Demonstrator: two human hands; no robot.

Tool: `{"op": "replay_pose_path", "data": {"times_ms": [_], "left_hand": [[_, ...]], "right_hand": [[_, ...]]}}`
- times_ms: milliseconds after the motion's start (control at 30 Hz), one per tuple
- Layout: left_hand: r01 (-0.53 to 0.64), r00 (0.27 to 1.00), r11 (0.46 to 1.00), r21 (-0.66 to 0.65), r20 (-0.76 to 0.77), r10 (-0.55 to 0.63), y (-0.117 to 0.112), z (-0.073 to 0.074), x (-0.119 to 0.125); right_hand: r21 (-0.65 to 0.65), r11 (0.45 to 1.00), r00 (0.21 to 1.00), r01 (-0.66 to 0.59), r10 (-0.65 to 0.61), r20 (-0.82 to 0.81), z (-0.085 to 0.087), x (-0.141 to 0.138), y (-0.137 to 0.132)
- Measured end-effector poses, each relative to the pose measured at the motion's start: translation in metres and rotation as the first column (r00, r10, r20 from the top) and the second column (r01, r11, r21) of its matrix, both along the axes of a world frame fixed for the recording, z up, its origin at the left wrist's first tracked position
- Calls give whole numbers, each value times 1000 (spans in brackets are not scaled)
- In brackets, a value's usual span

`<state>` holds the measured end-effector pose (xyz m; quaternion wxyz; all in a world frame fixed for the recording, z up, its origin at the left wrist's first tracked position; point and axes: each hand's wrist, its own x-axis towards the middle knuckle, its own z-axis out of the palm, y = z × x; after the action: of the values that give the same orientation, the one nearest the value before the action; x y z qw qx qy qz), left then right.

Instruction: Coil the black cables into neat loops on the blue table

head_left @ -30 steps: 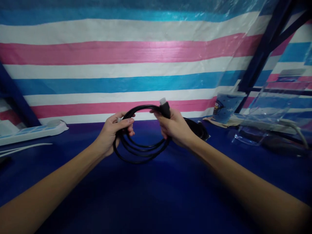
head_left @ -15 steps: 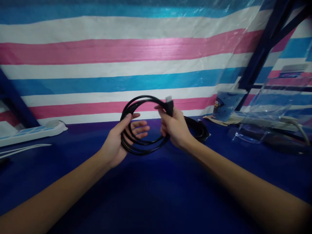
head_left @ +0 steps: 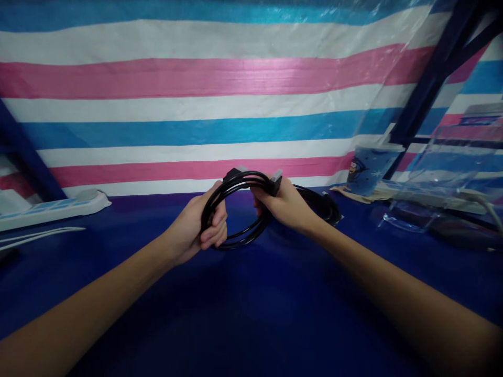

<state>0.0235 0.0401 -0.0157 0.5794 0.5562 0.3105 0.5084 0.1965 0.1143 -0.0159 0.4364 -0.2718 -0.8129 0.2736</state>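
Note:
A black cable (head_left: 239,242) is wound into a coil and held up between my hands, above the blue table (head_left: 243,314). My left hand (head_left: 210,220) is closed round the left side of the loops. On the right side, my right hand (head_left: 281,201) grips the coil, its fingertips partly hidden behind the loops. One plug (head_left: 276,177) with a pale end sticks up by my right thumb. A second plug (head_left: 232,173) shows at the top left of the coil, above my left hand.
Behind my right hand lies another black cable coil (head_left: 324,207). A blue cup with a straw (head_left: 369,170) and a clear plastic stand (head_left: 436,178) are at the right. At the left are a white power strip (head_left: 58,208) and a white cord (head_left: 43,234). A striped sheet (head_left: 196,78) hangs behind.
My left hand, whose fingers were spread inside the loops, has closed round them. The coil has narrowed, and the second plug now shows at its top left.

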Motion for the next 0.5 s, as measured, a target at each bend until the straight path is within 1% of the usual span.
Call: {"op": "replay_pose_path", "data": {"times_ms": [67, 133, 233, 267, 300, 333, 367, 400, 433, 467, 500], "left_hand": [[4, 1000, 1000, -8, 24, -4, 2, 0, -1], [-12, 1000, 1000, -10, 19, 12, 4, 1, -3], [-48, 999, 999, -17, -12, 48, 5, -1, -4], [-44, 999, 999, -19, -28, 43, 4, -3, -5], [-26, 998, 999, -21, -50, 24, 4, -5, -6], [-1, 997, 1000, -17, -76, -1, 3, -8, -8], [31, 993, 999, -6, -112, -32, 3, -11, -10], [73, 984, 997, 12, -162, -71, 3, -13, -12], [126, 967, 991, 34, -227, -115, 2, -15, -15], [186, 939, 981, 55, -305, -161, 3, -17, -17], [246, 899, 967, 69, -390, -201, 3, -18, -19]], "right_hand": [[22, 1000, 995, -6, 4, 95, 1, 2, 1], [78, 997, 983, 28, -42, 176, 1, 4, 2], [180, 981, 961, 74, -119, 251, 1, 6, 5], [188, 980, 957, 71, -120, 263, 0, 6, 5], [160, 986, 961, 53, -94, 259, -1, 7, 6], [94, 995, 970, 19, -41, 239, -3, 7, 7], [-2, 1000, 979, -27, 27, 203, -5, 7, 7], [-114, 990, 985, -81, 97, 145, -7, 8, 8], [-231, 964, 985, -134, 154, 73, -9, 8, 8], [-335, 926, 983, -176, 186, -1, -12, 7, 8], [-416, 888, 980, -198, 191, -60, -14, 7, 9]]}}
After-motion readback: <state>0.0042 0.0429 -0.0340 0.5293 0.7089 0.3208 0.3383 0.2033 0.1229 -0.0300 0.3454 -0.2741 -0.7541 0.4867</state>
